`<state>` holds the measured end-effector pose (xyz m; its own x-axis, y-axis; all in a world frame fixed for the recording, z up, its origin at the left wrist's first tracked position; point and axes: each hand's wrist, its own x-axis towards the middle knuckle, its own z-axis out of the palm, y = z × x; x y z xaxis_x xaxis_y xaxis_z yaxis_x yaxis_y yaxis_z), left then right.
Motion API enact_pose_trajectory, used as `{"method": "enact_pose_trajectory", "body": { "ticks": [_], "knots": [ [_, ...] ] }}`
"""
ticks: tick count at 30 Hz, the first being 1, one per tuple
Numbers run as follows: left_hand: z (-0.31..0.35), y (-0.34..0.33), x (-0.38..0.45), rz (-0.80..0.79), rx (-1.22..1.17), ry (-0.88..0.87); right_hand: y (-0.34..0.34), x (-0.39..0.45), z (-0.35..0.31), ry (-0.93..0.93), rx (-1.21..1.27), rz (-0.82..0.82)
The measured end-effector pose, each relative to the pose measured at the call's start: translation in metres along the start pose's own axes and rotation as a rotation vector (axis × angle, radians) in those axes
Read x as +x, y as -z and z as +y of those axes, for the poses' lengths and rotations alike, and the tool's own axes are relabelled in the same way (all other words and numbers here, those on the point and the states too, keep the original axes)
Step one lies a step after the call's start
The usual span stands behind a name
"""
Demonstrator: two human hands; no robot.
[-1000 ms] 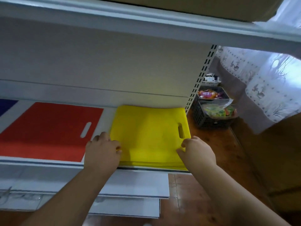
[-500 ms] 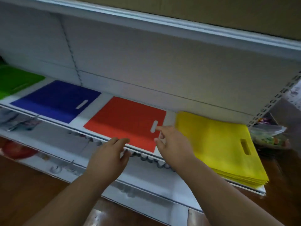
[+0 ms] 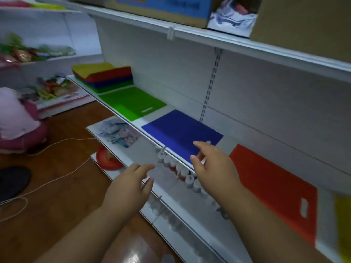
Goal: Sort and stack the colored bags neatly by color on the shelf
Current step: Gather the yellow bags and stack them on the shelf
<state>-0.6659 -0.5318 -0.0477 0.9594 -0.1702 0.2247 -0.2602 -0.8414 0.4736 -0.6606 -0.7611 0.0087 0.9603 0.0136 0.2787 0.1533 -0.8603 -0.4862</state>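
From the head camera, both hands are out in front of the white metal shelf (image 3: 121, 113), and neither holds a thing. The left hand (image 3: 129, 188) hangs below the shelf's front edge, fingers loosely spread and slightly bent, thumb apart. The right hand (image 3: 214, 166) is higher, its fingers spread and relaxed over the near corner of the blue bag (image 3: 180, 131); whether the fingertips touch the fabric, I cannot tell, there's blur.

Along the shelf lie flat rectangular bags of matte, fabric-like material, each with a slot handle cut near one short edge. One green bag (image 3: 131, 102) lies with its long axis running along the shelf, slot at the end nearer us. Next, the blue one lies the same way, and its slot peeks out by the right hand's fingers. Then the red bag (image 3: 275, 186), long axis along the shelf too, slot at the near end. A sliver of yellow bag (image 3: 343, 224) shows at the frame's right edge, cut off.

At the far end sits one mixed pile (image 3: 103, 76), unsorted: yellow on top, then red, blue and green layers; individual bags there can't be counted.

That's four sorted colours laid side by side, gaps of bare white between them. Below, a row of small bottles (image 3: 176, 168) stands on the lower shelf, blurred.
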Motion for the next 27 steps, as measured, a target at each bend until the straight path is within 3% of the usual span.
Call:
{"method": "enact_pose_trajectory", "body": {
  "ticks": [6, 16, 19, 27],
  "knots": [
    [-0.075, 0.018, 0.055, 0.02, 0.028, 0.116, -0.067, 0.1, -0.042, 0.067, 0.098, -0.102],
    [-0.227, 0.088, 0.122, 0.172, 0.045, 0.451, -0.192, 0.265, -0.183, 0.24, 0.173, -0.229],
    [-0.286, 0.101, 0.145, 0.183, 0.036, 0.463, -0.236, 0.3, -0.217, 0.218, 0.186, -0.222],
    [-0.405, 0.155, 0.247, 0.089, -0.027, 0.292, -0.293, 0.376, -0.276, 0.041, 0.184, -0.169]
  ]
}}
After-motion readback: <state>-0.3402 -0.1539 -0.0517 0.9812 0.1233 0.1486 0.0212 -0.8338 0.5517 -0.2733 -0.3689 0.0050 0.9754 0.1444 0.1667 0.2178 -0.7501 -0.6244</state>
